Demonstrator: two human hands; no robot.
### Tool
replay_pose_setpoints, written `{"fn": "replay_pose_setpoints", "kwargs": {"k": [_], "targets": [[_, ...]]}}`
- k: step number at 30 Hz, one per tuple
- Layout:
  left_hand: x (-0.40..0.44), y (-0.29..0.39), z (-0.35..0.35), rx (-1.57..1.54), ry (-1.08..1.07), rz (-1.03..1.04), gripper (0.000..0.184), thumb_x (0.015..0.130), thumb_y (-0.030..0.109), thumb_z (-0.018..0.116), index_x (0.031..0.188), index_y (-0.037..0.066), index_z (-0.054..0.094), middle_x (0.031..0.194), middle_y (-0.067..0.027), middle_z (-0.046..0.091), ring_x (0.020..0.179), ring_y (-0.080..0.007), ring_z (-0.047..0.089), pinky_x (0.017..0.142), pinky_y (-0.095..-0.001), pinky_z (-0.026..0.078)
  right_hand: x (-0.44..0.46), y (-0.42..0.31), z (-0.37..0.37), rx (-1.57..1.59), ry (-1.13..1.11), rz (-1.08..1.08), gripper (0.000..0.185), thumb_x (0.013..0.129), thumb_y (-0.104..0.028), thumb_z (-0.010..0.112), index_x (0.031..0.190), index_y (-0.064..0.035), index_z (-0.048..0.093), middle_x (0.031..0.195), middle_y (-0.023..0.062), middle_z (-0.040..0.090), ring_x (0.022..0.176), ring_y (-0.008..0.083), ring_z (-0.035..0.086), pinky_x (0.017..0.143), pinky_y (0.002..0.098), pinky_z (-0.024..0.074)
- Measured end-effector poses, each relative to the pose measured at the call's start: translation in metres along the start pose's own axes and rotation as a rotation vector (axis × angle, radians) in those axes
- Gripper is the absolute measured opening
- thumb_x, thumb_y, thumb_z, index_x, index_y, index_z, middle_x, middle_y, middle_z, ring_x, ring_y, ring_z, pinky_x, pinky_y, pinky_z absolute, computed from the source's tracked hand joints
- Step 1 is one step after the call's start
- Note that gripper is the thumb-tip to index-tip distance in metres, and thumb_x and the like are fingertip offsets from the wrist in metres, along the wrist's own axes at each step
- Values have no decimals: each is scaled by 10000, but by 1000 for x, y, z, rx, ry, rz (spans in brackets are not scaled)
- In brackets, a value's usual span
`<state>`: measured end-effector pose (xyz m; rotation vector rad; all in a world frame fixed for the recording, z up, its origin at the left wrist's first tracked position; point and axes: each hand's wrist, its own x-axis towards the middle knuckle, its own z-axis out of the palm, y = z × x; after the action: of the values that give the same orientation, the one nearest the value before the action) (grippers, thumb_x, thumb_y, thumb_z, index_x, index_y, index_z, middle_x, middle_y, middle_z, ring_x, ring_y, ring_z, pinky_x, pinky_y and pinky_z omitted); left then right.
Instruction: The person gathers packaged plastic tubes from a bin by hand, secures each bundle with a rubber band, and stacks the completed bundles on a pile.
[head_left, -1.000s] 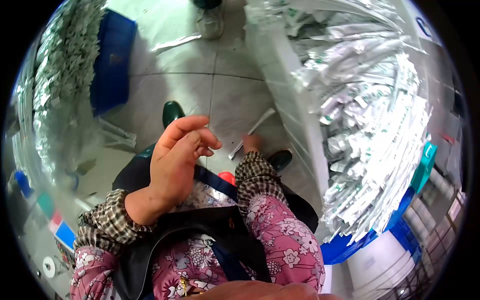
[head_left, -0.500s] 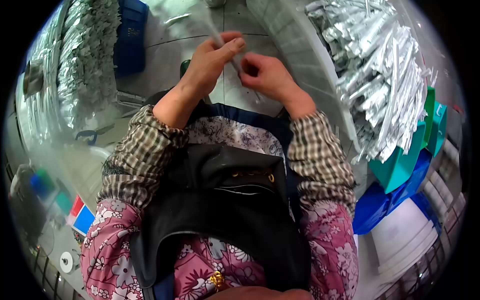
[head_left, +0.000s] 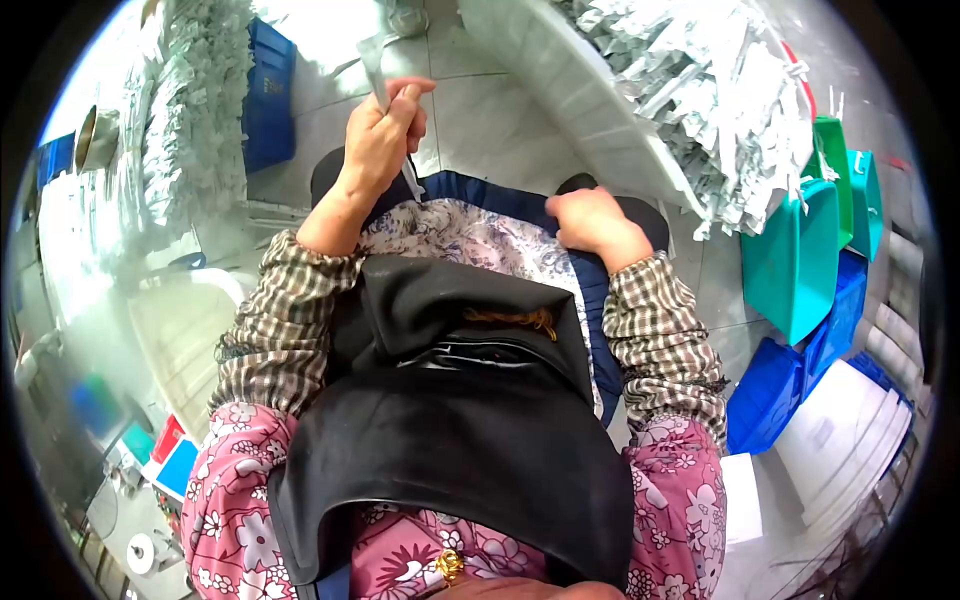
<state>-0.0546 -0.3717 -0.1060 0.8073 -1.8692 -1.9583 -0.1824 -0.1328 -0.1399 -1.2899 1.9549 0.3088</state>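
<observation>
Raised in front of me at centre left, my left hand (head_left: 384, 138) pinches a thin, flat silvery strip (head_left: 373, 62) that sticks up above the fingers. A short lower piece of it shows below the hand. My right hand (head_left: 598, 224) is apart from it, closed with curled fingers above my right thigh, close to the edge of the dark blue and flower-patterned cloth (head_left: 470, 225) on my lap. What its fingers hold, if anything, is hidden. A black apron (head_left: 470, 420) covers my front.
A large pale tub (head_left: 560, 75) at the right is heaped with silvery strips (head_left: 700, 110). Another tall stack of strips (head_left: 195, 120) stands at the left beside a blue bin (head_left: 268, 95). Teal bins (head_left: 790, 265), blue bins (head_left: 765, 395) and white buckets (head_left: 840, 440) stand at the lower right.
My right hand has left the strip and moved right and down to beside my thigh. My left hand has shifted left, still holding the strip. The view has brightened.
</observation>
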Motion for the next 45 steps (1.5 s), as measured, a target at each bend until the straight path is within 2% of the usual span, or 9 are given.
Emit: {"fn": "replay_pose_setpoints", "kwargs": {"k": [8, 10, 12, 17, 20, 28, 30, 37, 45], "targets": [[-6, 9, -1, 11, 77, 189, 210, 955, 161, 503, 1057, 9, 605, 666, 0, 556, 532, -46, 462, 496, -194, 377, -58, 41, -38, 919, 1079, 84, 132, 781, 6, 552, 856, -50, 646, 756, -3, 614, 683, 76, 536, 615, 213, 414], [-8, 21, 0, 97, 68, 285, 198, 955, 145, 506, 1066, 13, 605, 685, -4, 573, 541, -45, 471, 505, -192, 384, -93, 58, -46, 982, 1275, 217, 106, 773, -46, 580, 860, -25, 637, 816, 40, 641, 775, 135, 585, 737, 263, 472], [-6, 25, -2, 49, 88, 541, 194, 957, 147, 523, 1066, 14, 612, 713, -7, 590, 578, -46, 496, 525, -196, 401, -113, 75, -38, 996, 1509, 112, 128, 802, 31, 548, 884, -21, 630, 792, -39, 574, 666, 29, 455, 590, 185, 366], [-5, 64, 21, 217, 104, 775, 180, 945, 129, 538, 1063, 22, 623, 706, -10, 595, 629, -80, 543, 577, -209, 434, -121, 138, 75, 1083, 1419, 467, 131, 760, 2, 575, 870, -48, 624, 785, -40, 559, 665, 44, 462, 592, 202, 383], [4, 72, 30, 282, -17, 739, 177, 938, 136, 540, 1052, 29, 623, 685, -6, 580, 638, -81, 550, 602, -215, 449, -97, 143, 133, 1043, 1063, 563, 174, 778, -24, 614, 949, -21, 648, 848, 9, 632, 776, 82, 558, 697, 234, 462], [36, 74, 95, -201, -217, 475, 215, 970, 187, 496, 1038, 21, 616, 688, 0, 561, 552, -44, 456, 503, -193, 370, -93, 138, -8, 530, 1639, 461, 212, 851, -151, 631, 1008, -10, 630, 847, 86, 656, 749, 158, 617, 694, 297, 495], [33, 57, 103, -356, -122, 328, 234, 971, 208, 488, 1023, 17, 613, 690, -13, 575, 536, -53, 466, 488, -195, 365, -82, 161, -48, 476, 1543, 533, 338, 832, -254, 637, 1087, -35, 600, 845, 113, 661, 741, 221, 631, 695, 333, 495], [73, -59, 91, -893, 69, -301, 234, 962, 257, 471, 1040, 51, 551, 684, -43, 570, 482, -104, 473, 430, -238, 353, -18, 190, -140, 532, 701, 916, 1163, 631, -700, 661, 1410, 61, 256, 1367, 282, 417, 1284, 362, 419, 1057, 383, 342], [62, -41, 112, -718, -118, -277, 259, 964, 304, 481, 1021, 61, 550, 703, -24, 585, 496, -82, 498, 442, -224, 368, 13, 200, -162, 785, 841, 941, 1137, 585, -339, 841, 1407, 89, 182, 1318, 277, 468, 1228, 324, 478, 1020, 358, 382]]}}
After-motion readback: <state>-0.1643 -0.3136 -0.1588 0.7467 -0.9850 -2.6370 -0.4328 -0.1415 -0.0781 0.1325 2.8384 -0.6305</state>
